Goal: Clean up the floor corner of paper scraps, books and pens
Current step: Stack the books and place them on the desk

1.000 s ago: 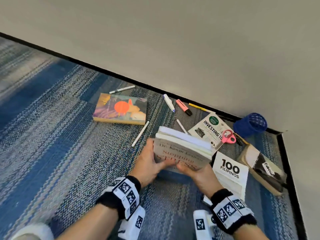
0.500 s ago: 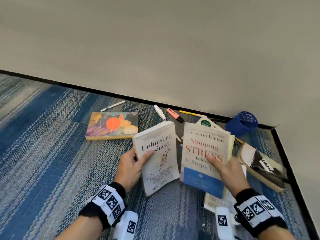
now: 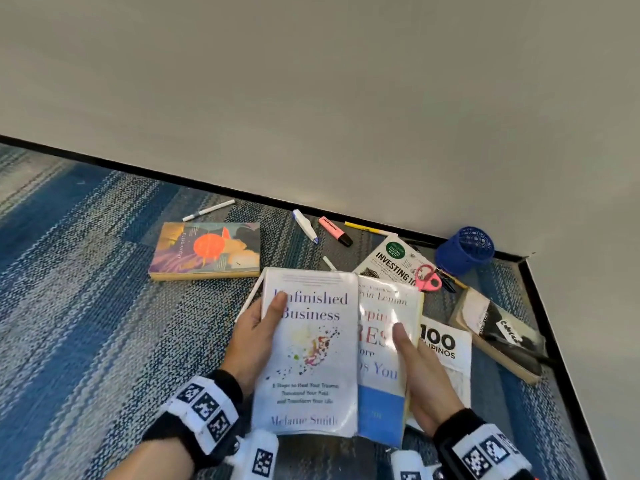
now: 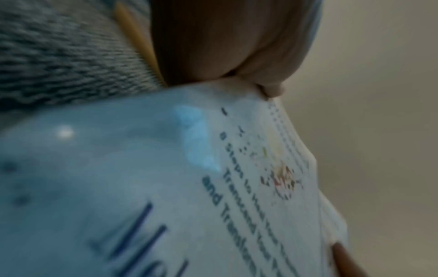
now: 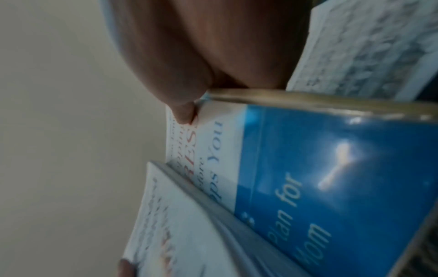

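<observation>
My left hand (image 3: 258, 336) grips the white book "Unfinished Business" (image 3: 310, 355) by its left edge, thumb on the cover; the same cover (image 4: 237, 187) fills the left wrist view. My right hand (image 3: 420, 375) holds the "Stopping Stress" book (image 3: 384, 368) by its right edge, thumb on the cover (image 5: 308, 168). The white book overlaps the left half of the stress book. Both are held up above the carpet. On the floor lie a colourful book (image 3: 207, 251), "Investing 101" (image 3: 394, 261), "100 Filipinos" (image 3: 446, 355) and a brown book (image 3: 498, 334).
Near the baseboard lie a white pen (image 3: 207, 210), a white-blue marker (image 3: 304, 226), a pink highlighter (image 3: 335, 231) and a yellow pen (image 3: 367, 229). Pink scissors (image 3: 427, 277) rest on the investing book. A blue mesh cup (image 3: 464, 250) lies tipped in the corner. Another white pen (image 3: 251, 299) lies by my left hand.
The two books, held apart half a second ago, have come together; the white one now overlaps the stress book. A second ago both hands held them stacked low over the carpet.
</observation>
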